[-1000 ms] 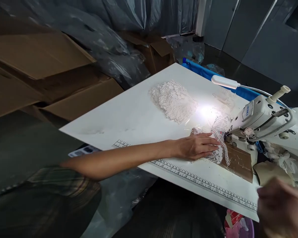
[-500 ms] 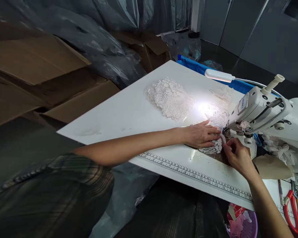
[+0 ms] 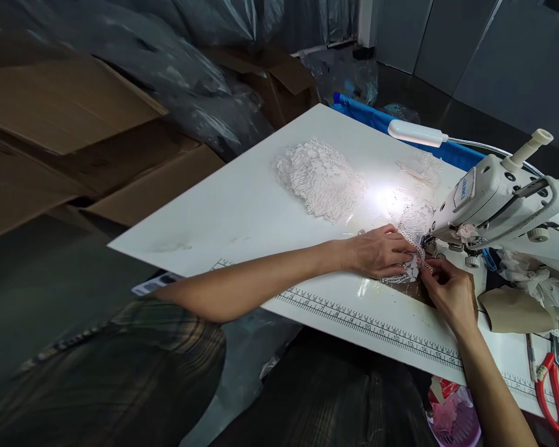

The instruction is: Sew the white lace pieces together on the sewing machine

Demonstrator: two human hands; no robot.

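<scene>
White lace [image 3: 407, 270] lies under and between my hands, close to the needle area of a white sewing machine [image 3: 489, 198]. My left hand [image 3: 382, 251] rests on it palm down, fingers stretched toward the machine. On the other side, my right hand [image 3: 447, 287] pinches the lace edge between thumb and fingers, just in front of the presser foot. More lace [image 3: 407, 208] spreads behind my left hand under the lamp's bright spot. A heap of white lace pieces [image 3: 323, 180] sits farther back on the white table [image 3: 233, 205].
A lamp [image 3: 417, 133] reaches over the table. Red-handled scissors [image 3: 550, 394] and a beige cloth [image 3: 515, 310] are at the right. A purple basket [image 3: 463, 428] stands below the front edge. Cardboard boxes [image 3: 158, 180] stand at the left; a ruler strip [image 3: 368, 323] runs along the front.
The view has shifted slightly, so the machine appears farther right. The lace edge between my hands has changed its lie near the needle, and my right hand still pinches it.
</scene>
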